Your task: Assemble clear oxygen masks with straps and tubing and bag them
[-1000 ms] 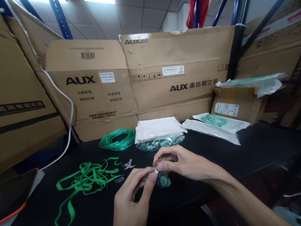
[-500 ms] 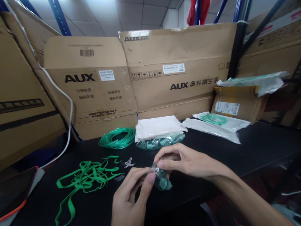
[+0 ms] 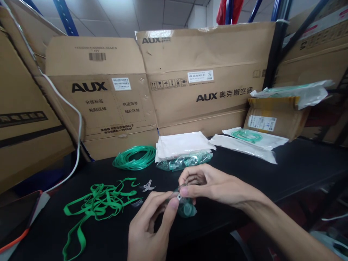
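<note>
A clear green oxygen mask (image 3: 188, 209) is held between my two hands above the black tabletop, its round port facing me. My left hand (image 3: 154, 221) pinches the mask's edge between thumb and fingers from the left. From the right, my right hand (image 3: 206, 186) grips the same edge, thumb pressed close to the left thumb. A small pale piece (image 3: 179, 196), perhaps a nose clip, shows between the thumbs; its far side is hidden by fingers. To the left lie a tangle of green elastic straps (image 3: 100, 203) and some small clear-silvery pieces (image 3: 148, 186).
Behind my hands are coiled green tubing (image 3: 134, 157), white packets (image 3: 185, 143) and a bag of green mask parts (image 3: 187, 160). More packets (image 3: 248, 137) and a small carton (image 3: 262, 116) stand right. Large cardboard (image 3: 203, 83) walls the back. A phone (image 3: 19, 217) lies left, near a white cable (image 3: 77, 145).
The mask has turned slightly in my fingers, and my right thumb has moved a little left and down over its edge. Both hands keep their hold. The whole view has shifted slightly.
</note>
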